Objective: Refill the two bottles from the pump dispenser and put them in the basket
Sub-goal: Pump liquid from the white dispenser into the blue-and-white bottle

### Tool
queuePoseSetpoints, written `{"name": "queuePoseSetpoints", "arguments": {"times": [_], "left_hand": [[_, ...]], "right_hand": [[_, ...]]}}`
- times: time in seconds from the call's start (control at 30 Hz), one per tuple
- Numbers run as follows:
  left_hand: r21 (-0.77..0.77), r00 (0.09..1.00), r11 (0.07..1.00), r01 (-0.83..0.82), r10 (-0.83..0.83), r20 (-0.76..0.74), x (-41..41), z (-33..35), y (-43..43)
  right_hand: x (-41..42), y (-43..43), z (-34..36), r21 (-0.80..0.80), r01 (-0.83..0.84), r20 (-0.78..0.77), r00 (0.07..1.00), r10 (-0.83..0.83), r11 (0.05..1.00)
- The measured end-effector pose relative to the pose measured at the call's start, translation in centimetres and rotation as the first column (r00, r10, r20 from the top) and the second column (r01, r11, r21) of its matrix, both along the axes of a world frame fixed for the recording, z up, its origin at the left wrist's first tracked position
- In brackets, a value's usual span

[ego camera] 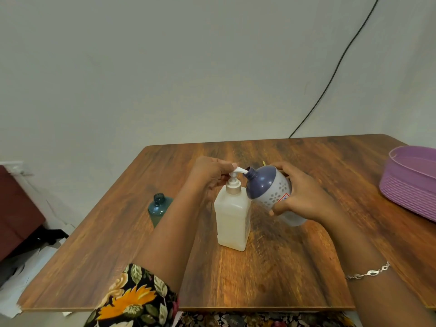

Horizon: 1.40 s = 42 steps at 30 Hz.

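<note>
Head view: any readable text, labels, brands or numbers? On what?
None legible.
On the white and purple bottle in the right hand: a red-and-blue label patch, too small and blurred to read.
On the pump dispenser, teal bottle and purple basket: no print visible.

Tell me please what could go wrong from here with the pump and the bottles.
1. The right hand holds the bottle tilted, its narrow mouth just at the nozzle of the pump; a small slip might send liquid onto the table.
2. The left forearm passes close by the open teal bottle and might knock it over.
3. Only the left hand, on its head, steadies the pump; a skewed press might tip it.
</note>
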<state>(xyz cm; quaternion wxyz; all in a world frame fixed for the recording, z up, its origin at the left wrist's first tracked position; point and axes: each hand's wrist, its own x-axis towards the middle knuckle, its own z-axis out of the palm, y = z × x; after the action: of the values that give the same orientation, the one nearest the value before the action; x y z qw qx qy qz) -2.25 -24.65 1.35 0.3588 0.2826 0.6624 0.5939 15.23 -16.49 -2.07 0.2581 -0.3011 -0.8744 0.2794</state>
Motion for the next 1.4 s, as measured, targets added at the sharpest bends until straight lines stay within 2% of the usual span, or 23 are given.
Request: {"name": "queuePoseSetpoints", "arguments": {"times": [0.17, 0.37, 0.63, 0.93, 1.27, 1.4], "left_hand": [[-0.054, 0.996, 0.998, -0.021, 0.017, -0.086, 0.5, -0.6, 0.3], [-0.1, 0.994, 0.995, -0.026, 0.015, -0.11, 0.2, 0.9, 0.5], [-0.117, 0.979, 0.993, -0.027, 0.003, -0.203, 1.4, -0.1, 0.6], [-0.166, 0.989, 0.986, -0.029, 0.004, -0.148, 0.7, 0.5, 0.9], [-0.071, 0.989, 0.996, -0.053, 0.042, -0.141, 0.7, 0.9, 0.5], [-0.061, 0.994, 0.993, -0.098, 0.095, -0.058, 1.0, -0.3, 0.6]], "right_hand": [[-0.3, -0.2, -0.4, 0.036, 0.003, 0.04, 0.999, -0.005, 0.999], [0.0, -0.3, -0.2, -0.01, -0.003, 0.015, 1.0, 0.003, 1.0], [-0.1, -0.3, -0.4, 0.055, 0.014, 0.06, 0.998, -0.017, 0.998], [-0.3, -0.4, 0.0, 0.043, 0.028, 0.059, 0.998, -0.031, 0.999], [-0.6, -0.6, 0.4, 0.047, 0.052, 0.054, 0.997, -0.054, 0.998], [-0.8, -0.4, 0.2, 0.076, 0.055, 0.082, 0.995, -0.062, 0.996]]}}
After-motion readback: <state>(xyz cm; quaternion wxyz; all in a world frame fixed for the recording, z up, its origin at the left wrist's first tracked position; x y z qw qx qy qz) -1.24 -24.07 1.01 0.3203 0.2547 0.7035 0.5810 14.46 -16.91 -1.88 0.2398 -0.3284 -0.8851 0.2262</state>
